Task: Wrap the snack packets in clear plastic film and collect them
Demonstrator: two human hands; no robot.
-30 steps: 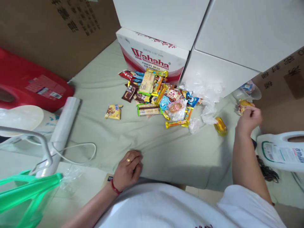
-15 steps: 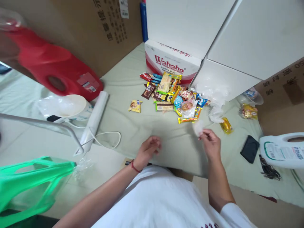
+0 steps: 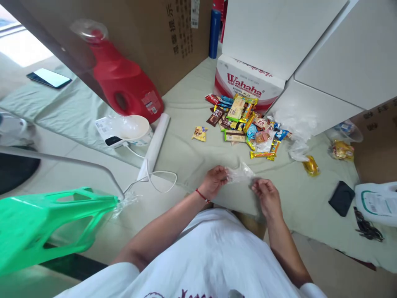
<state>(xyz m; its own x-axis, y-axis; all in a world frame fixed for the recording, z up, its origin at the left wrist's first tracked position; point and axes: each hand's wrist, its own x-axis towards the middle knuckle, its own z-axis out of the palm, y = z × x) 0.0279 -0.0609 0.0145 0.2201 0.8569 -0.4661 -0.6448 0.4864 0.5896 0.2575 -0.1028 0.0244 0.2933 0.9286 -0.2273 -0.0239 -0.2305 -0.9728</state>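
Note:
A small clear plastic bag (image 3: 238, 174) stretches sideways between my hands, above the near part of the cloth. My left hand (image 3: 214, 182), with a red string bracelet at the wrist, pinches the bag's left end. At its right end my right hand (image 3: 266, 196) has thumb and fingers pressed together on the edge; the exact grip is blurred. Beyond the hands lies a pile of wrapped snacks (image 3: 237, 109), with an orange-yellow stick packet (image 3: 262, 155) at its near side. One yellow cookie packet (image 3: 199, 133) lies apart to the left. Crumpled clear bags (image 3: 294, 124) sit right of the pile.
A Wahaha carton (image 3: 248, 82) stands behind the snacks. Left are a red jug (image 3: 127, 82), a white tub (image 3: 139, 128) and a white bar with a cable (image 3: 156, 145). Right lie a yellow packet (image 3: 311, 166), a black wallet-like item (image 3: 341, 198) and a white bottle (image 3: 376, 203).
My left hand has moved to the bag and taken its left end. The bag, earlier in my right hand alone, is now spread between both hands. The view has shifted left.

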